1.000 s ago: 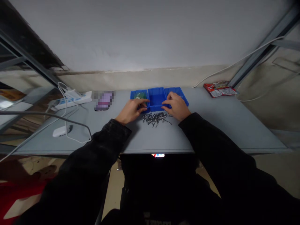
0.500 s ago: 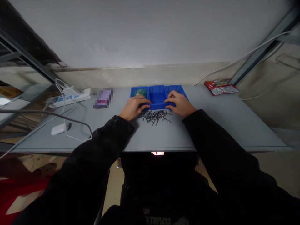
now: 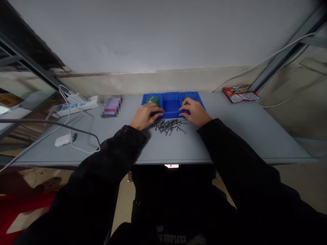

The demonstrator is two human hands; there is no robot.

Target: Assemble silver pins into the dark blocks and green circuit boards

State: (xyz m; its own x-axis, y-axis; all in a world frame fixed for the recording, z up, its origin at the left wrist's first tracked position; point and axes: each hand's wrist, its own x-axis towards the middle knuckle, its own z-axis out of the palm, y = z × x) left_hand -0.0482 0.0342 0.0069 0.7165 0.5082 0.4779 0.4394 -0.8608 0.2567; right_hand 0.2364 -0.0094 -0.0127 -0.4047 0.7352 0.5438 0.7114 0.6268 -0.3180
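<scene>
Narrowly curled, the left grip (image 3: 146, 116) and right grip (image 3: 195, 112) lie over the front rim of the blue bins (image 3: 171, 105), hiding parts of it; whether they hold firmly, I cannot tell. Metal pins (image 3: 170, 126) lie just below both grips on the bench (image 3: 242, 136). A green item (image 3: 153, 100), left of the grips' meeting point, is hard to make out.

Passage open across the grey counter (image 3: 245, 136) at lower right of the frame, as far as the red packets (image 3: 240, 94) at upper right. In the way: at centre, loose metal pins (image 3: 170, 126) just below the blue bins (image 3: 171, 101); at left, a power strip (image 3: 76, 109), white cables (image 3: 68, 115) and a blurred purple object (image 3: 111, 107).
</scene>
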